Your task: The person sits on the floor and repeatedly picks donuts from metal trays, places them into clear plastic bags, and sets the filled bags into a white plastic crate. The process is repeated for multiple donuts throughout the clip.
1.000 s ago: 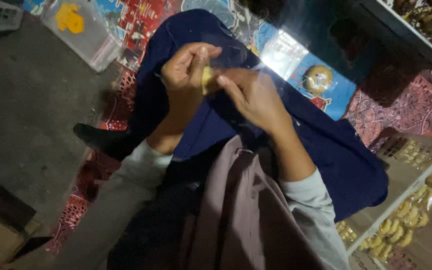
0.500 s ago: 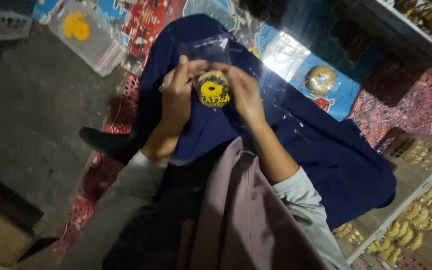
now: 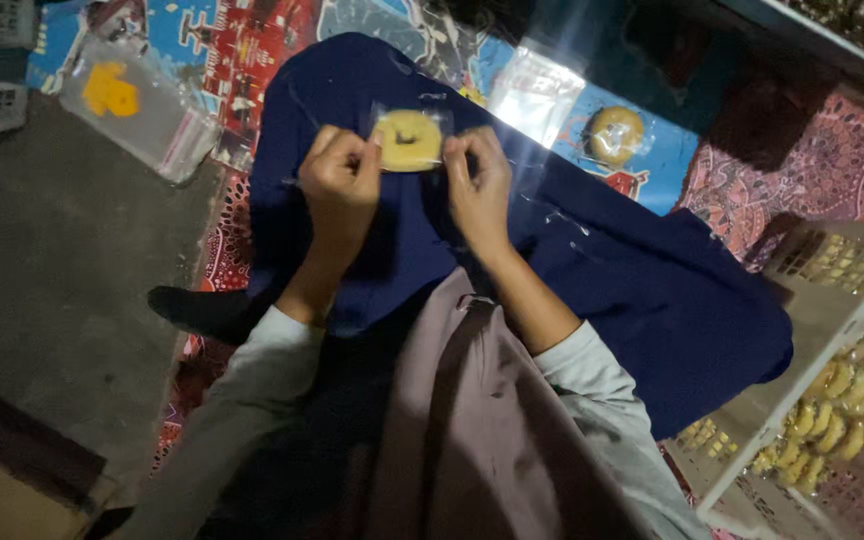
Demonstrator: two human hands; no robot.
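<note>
two hands pinch a little bag with a round snack

the small clear bag (image 3: 410, 138) has a round yellow snack with a hole in it. i see it held up over the dark blue cloth (image 3: 602, 290) on the lap, right between both hands. the left hand (image 3: 340, 185) has a tight grip on the bag's left edge with thumb and fingers closed on it. the right hand (image 3: 479, 180) has the same tight grip on the right edge. to do this well, i think both pinches should sit on the plastic only and not squash the snack, and the bag should stay flat and level so the snack does not slide.

just past the hands lies a stack of empty clear bags (image 3: 535, 90) on the colourful mat (image 3: 252, 50). another wrapped snack (image 3: 615, 133) lies near it. far left is a pack with yellow stickers (image 3: 137, 100). on the right, a white crate (image 3: 832, 400) holds many more yellow snacks.
</note>
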